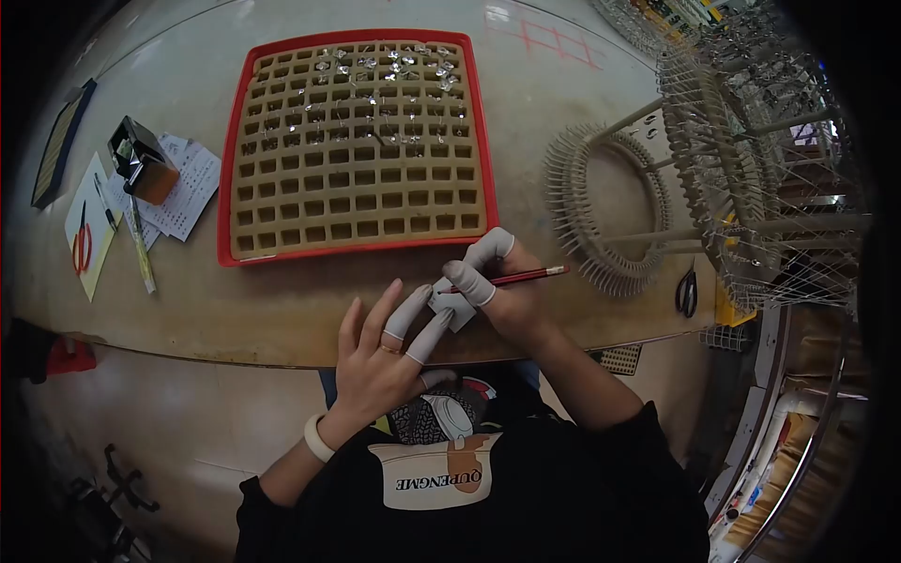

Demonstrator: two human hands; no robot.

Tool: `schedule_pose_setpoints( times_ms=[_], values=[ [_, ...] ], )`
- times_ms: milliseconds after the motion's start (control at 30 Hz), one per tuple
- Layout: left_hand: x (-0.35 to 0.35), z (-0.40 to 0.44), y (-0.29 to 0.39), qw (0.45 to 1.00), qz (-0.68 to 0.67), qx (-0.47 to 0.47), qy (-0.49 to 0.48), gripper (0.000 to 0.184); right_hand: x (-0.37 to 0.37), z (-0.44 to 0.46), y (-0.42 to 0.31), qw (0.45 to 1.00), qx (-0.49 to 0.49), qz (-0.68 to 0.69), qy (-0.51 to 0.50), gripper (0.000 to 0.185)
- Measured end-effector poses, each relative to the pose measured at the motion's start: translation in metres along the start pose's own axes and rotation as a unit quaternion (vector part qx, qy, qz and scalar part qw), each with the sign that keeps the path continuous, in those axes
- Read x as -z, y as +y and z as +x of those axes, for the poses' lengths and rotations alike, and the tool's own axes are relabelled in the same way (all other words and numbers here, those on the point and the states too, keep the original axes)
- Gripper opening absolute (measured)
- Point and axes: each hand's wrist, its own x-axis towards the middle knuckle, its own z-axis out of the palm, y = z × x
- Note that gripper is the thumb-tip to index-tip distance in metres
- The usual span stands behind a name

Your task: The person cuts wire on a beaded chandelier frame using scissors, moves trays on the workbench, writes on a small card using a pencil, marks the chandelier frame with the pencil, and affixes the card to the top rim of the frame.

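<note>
My right hand point(507, 291) is closed around a red and black pencil point(530, 275), whose eraser end points right. Its thumb and index finger wear white finger cots. The pencil's point is over a small white paper tag point(461, 315) near the table's front edge. My left hand point(380, 352) lies with its fingers stretched and spread, two cot-covered fingertips resting on the tag's left side. A ring and a pale bracelet are on this hand and wrist. Any writing on the tag is too small to read.
A red tray point(225, 202) with a brown slotted insert stands ahead, small shiny pieces in its far rows. Wire-spiked round racks point(610, 211) and black-handled pliers point(687, 293) are at right. Orange-handled scissors point(83, 246), papers point(192, 192) and a black box point(141, 155) lie left.
</note>
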Motion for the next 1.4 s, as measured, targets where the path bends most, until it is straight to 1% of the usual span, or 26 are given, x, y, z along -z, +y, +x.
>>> schedule_pose_setpoints(
  times_ms=[67, 100, 167, 200, 267, 400, 467, 567, 667, 800, 867, 900, 967, 1200, 1267, 1300, 1333, 1367, 1400],
  values=[
    [-0.001, 0.0, 0.001, 1.0, 0.019, 0.003, 0.009, 0.061, -0.002, -0.003, -0.003, 0.997, 0.03, -0.063, -0.026, 0.031],
    [-0.001, 0.0, 0.001, 1.0, 0.017, 0.006, 0.003, 0.061, 0.0, -0.003, 0.002, 0.998, 0.024, -0.062, -0.025, 0.031],
    [0.0, 0.001, 0.001, 1.0, 0.014, 0.009, 0.011, 0.061, 0.003, 0.0, 0.016, 0.992, 0.075, -0.104, 0.003, 0.031],
    [0.0, 0.001, 0.001, 1.0, 0.012, 0.011, 0.008, 0.061, 0.004, 0.0, 0.016, 0.992, 0.07, -0.103, 0.003, 0.031],
    [0.0, 0.001, 0.001, 1.0, 0.017, 0.012, 0.005, 0.061, 0.004, -0.001, 0.015, 0.984, 0.106, -0.142, -0.005, 0.031],
    [0.001, 0.002, 0.002, 1.0, 0.019, 0.016, 0.0, 0.06, 0.003, -0.003, 0.017, 0.988, 0.1, -0.12, -0.02, 0.03],
    [0.001, 0.002, 0.002, 1.0, 0.02, 0.017, 0.001, 0.058, 0.005, -0.001, 0.013, 0.973, 0.14, -0.178, -0.032, 0.029],
    [0.0, 0.002, 0.001, 1.0, 0.025, 0.015, 0.002, 0.057, 0.002, -0.001, 0.013, 0.977, 0.152, -0.15, -0.025, 0.028],
    [0.002, 0.002, 0.0, 0.999, 0.041, 0.004, -0.012, 0.056, 0.001, -0.002, 0.016, 0.975, 0.154, -0.157, -0.026, 0.027],
    [0.001, 0.002, 0.0, 0.999, 0.04, 0.006, -0.007, 0.055, 0.003, -0.002, 0.014, 0.976, 0.143, -0.156, -0.041, 0.027],
    [-0.001, 0.001, 0.0, 1.0, 0.018, 0.005, -0.007, 0.054, 0.001, -0.002, 0.008, 0.975, 0.146, -0.169, -0.005, 0.027],
    [-0.001, 0.001, 0.0, 1.0, 0.018, 0.004, -0.008, 0.054, 0.001, -0.002, 0.01, 0.975, 0.145, -0.169, -0.004, 0.027],
    [-0.002, 0.001, 0.001, 1.0, 0.024, 0.005, 0.001, 0.054, 0.003, -0.002, 0.016, 0.973, 0.151, -0.173, -0.022, 0.028],
    [-0.003, 0.001, 0.0, 0.999, 0.043, -0.002, 0.003, 0.059, 0.004, 0.0, 0.018, 0.978, 0.135, -0.16, -0.015, 0.027],
    [-0.003, 0.001, 0.0, 0.999, 0.043, 0.003, 0.002, 0.063, 0.004, -0.001, 0.014, 0.979, 0.123, -0.16, -0.021, 0.035],
    [-0.003, 0.001, 0.0, 0.999, 0.045, 0.0, 0.004, 0.063, 0.003, -0.002, 0.01, 0.979, 0.126, -0.16, -0.02, 0.035],
    [-0.002, 0.001, 0.0, 0.999, 0.042, 0.001, 0.001, 0.065, 0.002, -0.002, 0.004, 0.995, 0.064, -0.073, 0.019, 0.035],
    [-0.001, 0.002, 0.0, 0.999, 0.039, 0.002, 0.0, 0.066, 0.0, -0.002, 0.0, 0.998, 0.002, 0.015, 0.057, 0.035],
    [0.001, 0.002, -0.001, 0.999, 0.044, -0.001, 0.004, 0.066, 0.003, -0.003, 0.001, 0.997, 0.02, -0.01, 0.076, 0.033]
  ],
)
